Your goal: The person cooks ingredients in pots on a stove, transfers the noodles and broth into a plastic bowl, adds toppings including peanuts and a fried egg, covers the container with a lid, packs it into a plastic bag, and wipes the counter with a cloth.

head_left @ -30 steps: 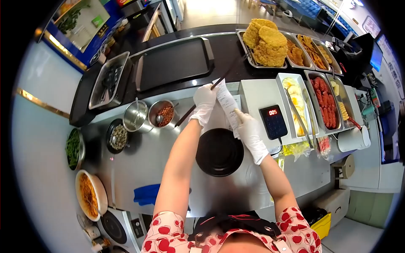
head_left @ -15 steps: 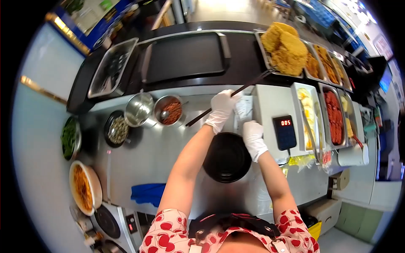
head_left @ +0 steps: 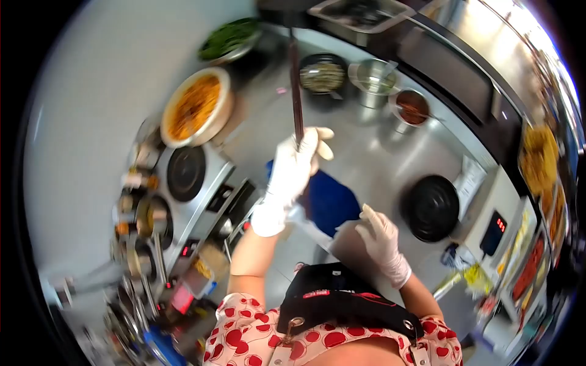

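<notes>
Two gloved hands reach out over the near part of the metal tabletop [head_left: 372, 149], spread apart from each other. The left hand [head_left: 293, 165] has its grip narrowed around the long dark chopsticks [head_left: 296, 91], which stick out away from the person, while some of its fingers point off to the right. The right hand [head_left: 381, 244] is lower and nearer the body, fingers apart and loosely bent. Between the two hands lies a blue cloth [head_left: 334, 202], just beside the right hand's fingertips; whether they touch it, I cannot tell.

To the left of the left hand is a cooker with a round black top [head_left: 186, 173], and ahead of that a white bowl [head_left: 227, 104] of orange shredded food. Beyond this bowl, farther from the left hand, sits a bowl of green leaves [head_left: 229, 41]. Ahead of the left hand and right of the chopsticks is a black dish of small pale pieces [head_left: 322, 75]. Farther right stand a metal pot [head_left: 373, 85] and a pot of reddish-brown food [head_left: 411, 108]. Right of the right hand, and somewhat ahead, is a black bowl [head_left: 431, 208], with a white paper [head_left: 471, 184] just beside its far right side. Farther right, a device [head_left: 493, 233] shows red digits.
</notes>
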`<state>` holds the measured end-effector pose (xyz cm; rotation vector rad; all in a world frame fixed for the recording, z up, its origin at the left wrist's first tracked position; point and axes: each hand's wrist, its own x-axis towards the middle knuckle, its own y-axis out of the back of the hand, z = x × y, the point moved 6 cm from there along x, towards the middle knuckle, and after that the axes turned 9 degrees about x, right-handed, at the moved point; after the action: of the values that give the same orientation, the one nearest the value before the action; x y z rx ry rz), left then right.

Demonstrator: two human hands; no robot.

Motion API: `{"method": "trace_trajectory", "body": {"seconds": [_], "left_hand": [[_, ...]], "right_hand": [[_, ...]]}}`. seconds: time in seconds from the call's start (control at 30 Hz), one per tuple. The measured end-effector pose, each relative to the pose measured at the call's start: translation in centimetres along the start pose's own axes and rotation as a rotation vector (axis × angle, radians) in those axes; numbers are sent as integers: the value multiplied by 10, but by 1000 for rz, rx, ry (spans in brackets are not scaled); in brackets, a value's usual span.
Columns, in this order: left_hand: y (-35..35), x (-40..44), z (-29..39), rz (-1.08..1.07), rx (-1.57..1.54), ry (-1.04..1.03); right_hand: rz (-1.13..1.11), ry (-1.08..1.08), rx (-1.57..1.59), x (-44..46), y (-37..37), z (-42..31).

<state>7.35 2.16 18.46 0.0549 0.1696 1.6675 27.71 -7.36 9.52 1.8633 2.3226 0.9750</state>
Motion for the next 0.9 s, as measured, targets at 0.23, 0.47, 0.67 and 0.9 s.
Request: {"method": "trace_trajectory", "body": {"seconds": [0.23,0.47,0.67,0.9], "left_hand": [[150,-145,-90,433,-551,93],[314,-298,-133,680,-1223,-9],[395,-409,-127,902,-1210,-127],[500,-587,-112,1484,-308,197]], "right_hand": [[-733,-390,549,-17,-184,-110],[-898,-462,872,-57,-315,-170],[-1004,-133,872,-124,-412,-311],[-1132,10,610,-103,-534,-311]]}}
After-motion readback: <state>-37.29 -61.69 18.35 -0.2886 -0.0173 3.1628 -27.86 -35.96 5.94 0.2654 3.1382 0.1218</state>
